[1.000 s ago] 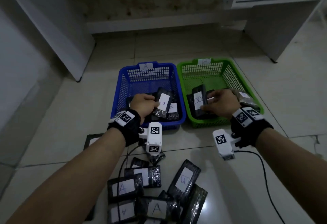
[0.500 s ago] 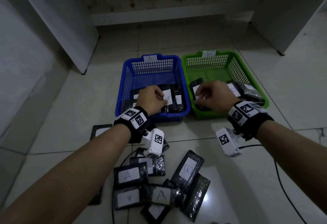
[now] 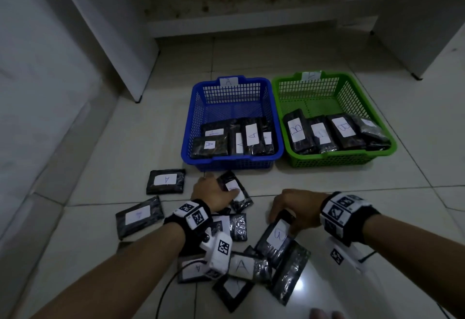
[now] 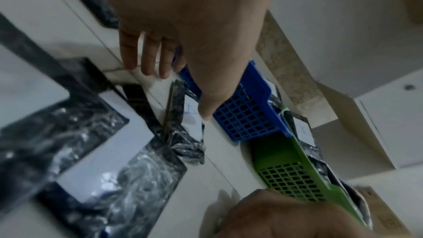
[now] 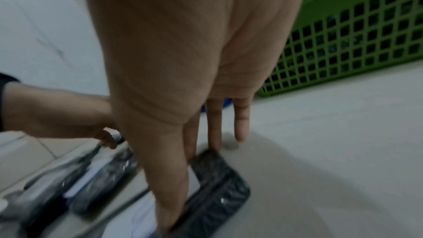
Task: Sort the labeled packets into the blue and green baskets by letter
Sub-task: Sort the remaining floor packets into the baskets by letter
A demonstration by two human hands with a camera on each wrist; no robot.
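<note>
The blue basket [image 3: 231, 164], tagged A, holds several black packets with A labels. Beside it on the right, the green basket [image 3: 334, 160], tagged B, holds several B packets. My left hand [image 3: 216, 187] is down on the floor just before the blue basket, fingers straight, thumb touching the label of a black packet [image 3: 239, 194]; the left wrist view shows that hand [image 4: 176, 91] and packet [image 4: 190, 115]. My right hand [image 3: 284, 215] lies over the far end of a B packet [image 3: 276, 237], fingers straight. The right wrist view shows this hand [image 5: 192, 184] on the packet [image 5: 217, 193].
Loose packets lie on the tiled floor: an A packet [image 3: 166, 180], another [image 3: 138, 215] at the left, and a pile [image 3: 241, 266] under my wrists. A black cable [image 3: 171, 288] trails near me. White cabinet legs [image 3: 137, 99] and a raised step stand behind the baskets.
Both hands have let go of their packets in the baskets and drawn back toward me, down to the loose packets on the floor. The head view has tilted down.
</note>
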